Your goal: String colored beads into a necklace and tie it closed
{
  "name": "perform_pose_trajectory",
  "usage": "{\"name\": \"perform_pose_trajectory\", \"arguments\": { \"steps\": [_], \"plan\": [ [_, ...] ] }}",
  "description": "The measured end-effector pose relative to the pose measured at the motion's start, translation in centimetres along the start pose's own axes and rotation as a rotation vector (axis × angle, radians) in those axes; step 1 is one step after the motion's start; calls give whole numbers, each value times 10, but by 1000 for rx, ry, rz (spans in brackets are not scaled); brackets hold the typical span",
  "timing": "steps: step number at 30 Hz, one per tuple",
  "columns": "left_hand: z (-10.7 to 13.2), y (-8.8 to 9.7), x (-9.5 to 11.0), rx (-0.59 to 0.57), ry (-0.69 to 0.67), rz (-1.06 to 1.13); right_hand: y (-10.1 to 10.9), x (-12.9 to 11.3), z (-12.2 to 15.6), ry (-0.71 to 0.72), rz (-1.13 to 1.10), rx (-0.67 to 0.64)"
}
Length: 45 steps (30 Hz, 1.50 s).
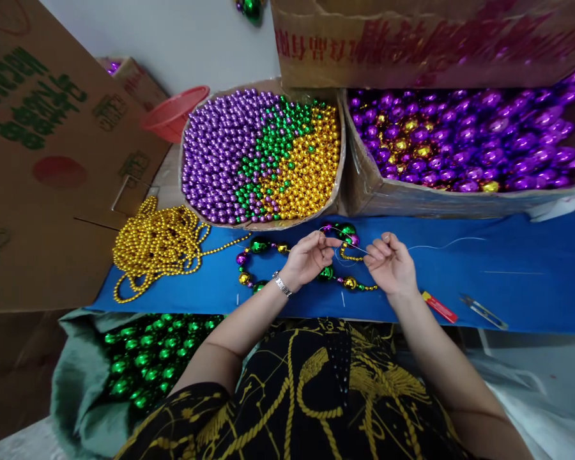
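Observation:
My left hand (309,257), with a metal watch on its wrist, is pinched on a thin clear thread (441,245) just above a bead necklace (268,246) of green, gold and purple balls lying on the blue cloth (508,268). My right hand (390,263) is curled a little to the right, its fingertips pinched on the same thread. The thread runs between both hands and trails off to the right over the cloth. Part of the necklace lies hidden under my hands.
A box of small purple, green and gold beads (261,156) stands behind the hands, and a box of large purple balls (464,137) to its right. A heap of gold bead strings (158,246) lies left. Red cutter (439,307) and snips (483,312) rest right. A sack of green balls (146,361) sits below.

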<state>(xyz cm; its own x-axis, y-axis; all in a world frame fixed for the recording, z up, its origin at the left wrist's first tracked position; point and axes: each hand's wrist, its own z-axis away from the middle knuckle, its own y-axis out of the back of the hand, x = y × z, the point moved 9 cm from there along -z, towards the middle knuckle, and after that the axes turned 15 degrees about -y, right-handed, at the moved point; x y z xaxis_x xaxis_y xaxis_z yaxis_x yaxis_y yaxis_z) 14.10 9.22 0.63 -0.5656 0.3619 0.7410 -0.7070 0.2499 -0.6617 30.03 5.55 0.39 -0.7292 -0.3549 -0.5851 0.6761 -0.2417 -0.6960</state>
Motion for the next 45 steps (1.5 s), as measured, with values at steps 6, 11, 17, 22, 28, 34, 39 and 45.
{"name": "perform_pose_trajectory", "arguments": {
  "steps": [6,11,17,22,28,34,39,45],
  "plan": [
    [-3,-21,15,-70,-77,-15,-1,-20,7,81,352,107],
    [0,-24,7,-134,-66,-85,-1,-21,9,91,331,124],
    [5,3,-8,-58,-47,-185,9,-22,14,71,378,164],
    [-5,7,15,51,-141,-351,5,-38,26,160,519,170],
    [-18,4,36,128,-226,-439,-2,-38,34,217,648,145],
    [-11,-57,47,-178,-388,-589,-34,-36,38,319,1314,140],
    [-15,-103,54,-395,-560,-682,-58,-51,44,420,1443,152],
    [-31,-102,17,-461,-404,-494,-63,-89,61,508,1271,233]
  ]
}}
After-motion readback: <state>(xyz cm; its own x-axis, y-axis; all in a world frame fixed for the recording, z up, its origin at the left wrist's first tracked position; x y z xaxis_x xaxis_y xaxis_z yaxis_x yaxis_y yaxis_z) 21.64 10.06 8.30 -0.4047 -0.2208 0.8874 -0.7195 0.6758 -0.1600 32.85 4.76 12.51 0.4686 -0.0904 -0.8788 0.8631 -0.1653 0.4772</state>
